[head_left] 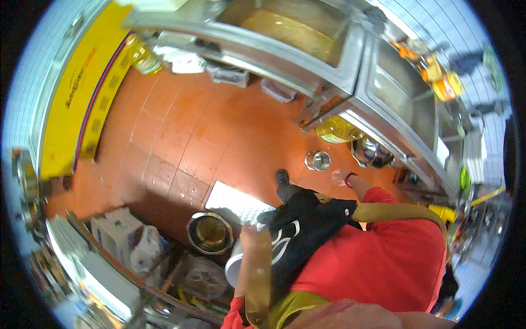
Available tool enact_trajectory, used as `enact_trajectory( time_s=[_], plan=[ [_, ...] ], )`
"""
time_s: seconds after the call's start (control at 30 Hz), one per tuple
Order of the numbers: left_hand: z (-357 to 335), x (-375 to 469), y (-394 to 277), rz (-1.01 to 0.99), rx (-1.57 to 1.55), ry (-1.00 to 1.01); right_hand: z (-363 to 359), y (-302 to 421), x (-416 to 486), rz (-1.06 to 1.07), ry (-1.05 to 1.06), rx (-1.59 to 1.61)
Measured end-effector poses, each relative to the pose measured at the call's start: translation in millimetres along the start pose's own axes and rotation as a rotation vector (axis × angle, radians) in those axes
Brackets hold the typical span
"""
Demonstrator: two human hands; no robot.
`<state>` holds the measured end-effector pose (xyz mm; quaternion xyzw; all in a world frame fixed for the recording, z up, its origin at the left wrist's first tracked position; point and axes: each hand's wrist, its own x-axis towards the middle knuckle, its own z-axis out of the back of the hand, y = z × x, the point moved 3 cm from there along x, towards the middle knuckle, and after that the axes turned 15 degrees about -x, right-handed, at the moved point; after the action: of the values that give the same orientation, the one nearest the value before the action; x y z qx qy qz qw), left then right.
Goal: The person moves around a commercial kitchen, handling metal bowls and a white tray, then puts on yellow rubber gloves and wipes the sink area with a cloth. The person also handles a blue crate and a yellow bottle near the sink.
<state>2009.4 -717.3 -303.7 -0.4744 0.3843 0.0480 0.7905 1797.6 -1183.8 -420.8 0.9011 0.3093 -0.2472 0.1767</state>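
My left hand (pixel 248 237) is low in the middle, blurred, beside the edge of a white cylindrical container (pixel 234 267); whether it grips the container cannot be told. Left of that hand stands a round metal bowl (pixel 210 233) with brownish contents. A white board or mat (pixel 230 201) lies on the floor between the bowl and my shoes. My right hand (pixel 340 177), with a red bead bracelet at the wrist, hangs above the tiled floor with nothing visible in it. Near it stands an open metal pot (pixel 317 161). A black apron covers my front.
A steel sink counter (pixel 353 92) curves across the top and right. Beneath it are a large yellow oil bottle (pixel 337 129) and shiny metal bowls (pixel 372 152). Another oil bottle (pixel 144 59) stands beside a yellow cabinet (pixel 76 90). Bags and a shelf rack (pixel 123 267) line the lower left.
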Motion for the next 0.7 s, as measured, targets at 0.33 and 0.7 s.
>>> enact_trajectory(
  time_s=[0.33,0.7],
  plan=[
    [-65.1,115.4,-165.2,-0.298,0.301,0.362,-17.3,-1.5,-46.7,0.391,-0.316,0.130],
    [-54.6,226.0,-259.9,-0.453,0.789,0.714,-133.3,-113.2,-52.8,0.341,-1.371,0.038]
  ],
)
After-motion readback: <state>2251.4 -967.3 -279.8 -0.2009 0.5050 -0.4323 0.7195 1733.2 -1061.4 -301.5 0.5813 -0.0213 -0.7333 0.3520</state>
